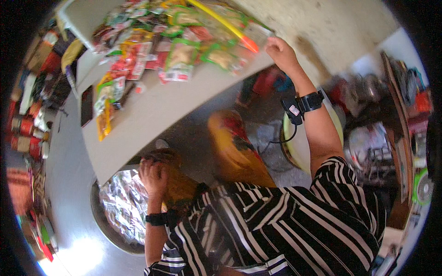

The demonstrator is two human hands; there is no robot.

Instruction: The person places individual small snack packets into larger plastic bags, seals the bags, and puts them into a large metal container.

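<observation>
My left hand [152, 177] rests on my bent knee beside a round metal basin, holding nothing, with its fingers somewhat spread. Shiny clear plastic packets [122, 207] fill the basin [100, 220]. At the right end of the grey tabletop [145, 110], my right hand [282, 53] is raised with curled fingers; blur hides whether anything is in them. Close to it lies a yellow stick with an orange tip [249, 44], over a heap of small food packets. Among them are green-edged packets [181, 57] and red ones [129, 62].
A dark phone [87, 105] lies at the table's left edge. A white tray or bin [74, 26] borders the heap. To my right stands a pale round tub [329, 120]. A green fan [423, 186] and a cluttered shelf [397, 138] are farther right. Boxes [27, 131] line the left.
</observation>
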